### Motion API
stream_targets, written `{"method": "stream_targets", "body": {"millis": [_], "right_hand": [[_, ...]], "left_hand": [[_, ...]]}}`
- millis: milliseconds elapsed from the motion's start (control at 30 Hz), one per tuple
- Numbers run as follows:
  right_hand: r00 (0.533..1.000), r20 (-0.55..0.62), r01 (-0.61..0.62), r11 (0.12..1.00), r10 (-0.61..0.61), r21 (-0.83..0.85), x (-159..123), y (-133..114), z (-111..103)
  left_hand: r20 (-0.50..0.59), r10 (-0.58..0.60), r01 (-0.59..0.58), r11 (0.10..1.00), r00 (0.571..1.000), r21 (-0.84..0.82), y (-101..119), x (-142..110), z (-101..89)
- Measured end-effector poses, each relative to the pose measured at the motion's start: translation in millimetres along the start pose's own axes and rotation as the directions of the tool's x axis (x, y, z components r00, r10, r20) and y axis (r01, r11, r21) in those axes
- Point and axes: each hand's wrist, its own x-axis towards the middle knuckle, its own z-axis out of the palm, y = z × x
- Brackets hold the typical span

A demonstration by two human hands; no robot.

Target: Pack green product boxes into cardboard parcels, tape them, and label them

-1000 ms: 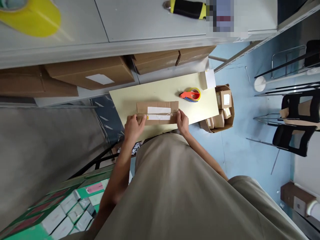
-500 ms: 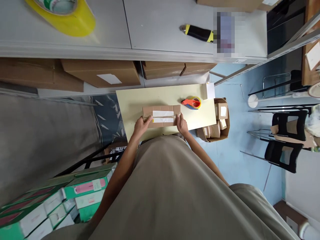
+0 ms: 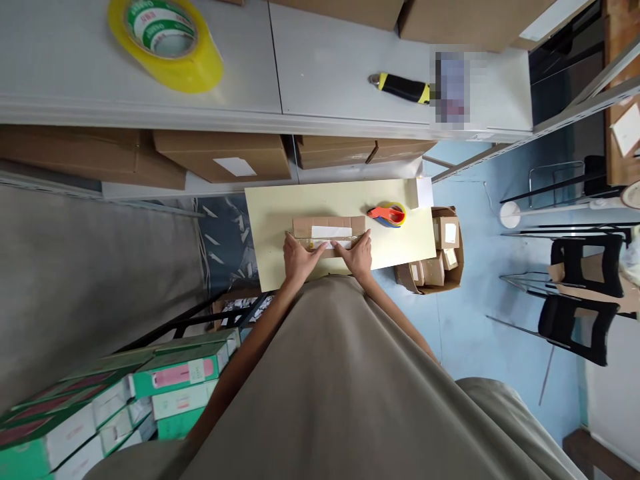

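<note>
A small brown cardboard box (image 3: 329, 223) with white label strips lies on a pale yellow table (image 3: 280, 200), close to my body. A seam runs along its length between two label strips. My left hand (image 3: 299, 259) holds its near left part, thumb pointing inward over the near strip and fingers reaching to the left end. Mirroring it, my right hand (image 3: 357, 256) grips the near right part, its thumb also turned inward. Just right of the box is a red and blue tape dispenser (image 3: 387, 214) with a yellow roll.
On the shelf above lie a yellow tape roll (image 3: 167, 43) and a black-and-yellow cutter (image 3: 404, 87). A white box (image 3: 421, 193) stands at the table's far right corner. An open carton (image 3: 453, 283) of small boxes is to the right; green-and-white boxes (image 3: 175, 380) are stacked lower left.
Both hands have shifted inward from the ends of the cardboard box, and their thumbs now lie nearly together on its near side. The whole view has moved slightly.
</note>
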Motion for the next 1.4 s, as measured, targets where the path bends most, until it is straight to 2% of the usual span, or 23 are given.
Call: {"method": "stream_targets", "body": {"millis": [67, 167, 300, 400, 533, 667, 767, 867, 1000, 1167, 1333, 1400], "right_hand": [[1.0, 0.012, 0.011, 1.0, -0.011, -0.002, 0.8, 0.9, 1.2], [0.996, 0.079, 0.03, 0.998, -0.034, 0.058, 8.1, 14.2, -14.7], [0.987, 0.158, -0.014, 0.978, -0.02, 0.206, 22.8, 35.4, -41.4], [0.986, 0.169, -0.064, 0.932, 0.004, 0.356, 32.9, 41.4, -48.7], [0.957, 0.272, -0.029, 0.897, -0.103, 0.442, 38.5, 37.9, -51.8], [0.936, 0.281, 0.053, 0.874, -0.212, 0.483, 35.5, 32.2, -59.5], [0.93, 0.27, 0.081, 0.854, -0.251, 0.514, 34.0, 32.9, -59.0], [0.948, 0.256, 0.04, 0.865, -0.191, 0.499, 36.6, 40.2, -48.9], [0.961, 0.263, -0.034, 0.908, -0.085, 0.417, 41.6, 53.5, -32.4], [0.963, 0.252, -0.02, 0.912, -0.092, 0.41, 42.6, 59.8, -23.1], [0.962, 0.235, 0.034, 0.917, -0.138, 0.396, 43.5, 54.0, -25.9], [0.962, 0.223, 0.058, 0.913, -0.159, 0.403, 44.4, 48.5, -33.7]], "left_hand": [[-0.025, 0.012, -0.011, 1.0, 1.0, 0.02, 1.1, -1.4, 4.6], [-0.001, 0.007, -0.007, 0.999, 1.0, -0.037, -3.7, 5.2, 0.5], [0.132, -0.043, 0.071, 0.975, 0.99, -0.213, -11.9, 20.3, -16.8], [0.207, -0.038, 0.103, 0.943, 0.978, -0.315, -15.6, 28.0, -30.8], [0.278, 0.014, 0.09, 0.929, 0.961, -0.36, -19.7, 30.5, -46.0], [0.253, 0.105, 0.021, 0.892, 0.962, -0.452, -28.4, 32.0, -54.0], [0.227, 0.086, 0.02, 0.903, 0.97, -0.429, -37.2, 34.7, -51.0], [0.219, 0.022, 0.062, 0.927, 0.975, -0.369, -46.1, 34.2, -40.1], [0.215, -0.034, 0.114, 0.921, 0.976, -0.373, -58.5, 26.0, -21.1], [0.205, -0.064, 0.134, 0.929, 0.977, -0.346, -69.2, 21.3, -4.5], [0.244, -0.06, 0.137, 0.939, 0.968, -0.315, -69.7, 24.0, -5.8], [0.22, -0.007, 0.08, 0.943, 0.976, -0.325, -66.9, 22.9, -12.2]]}}
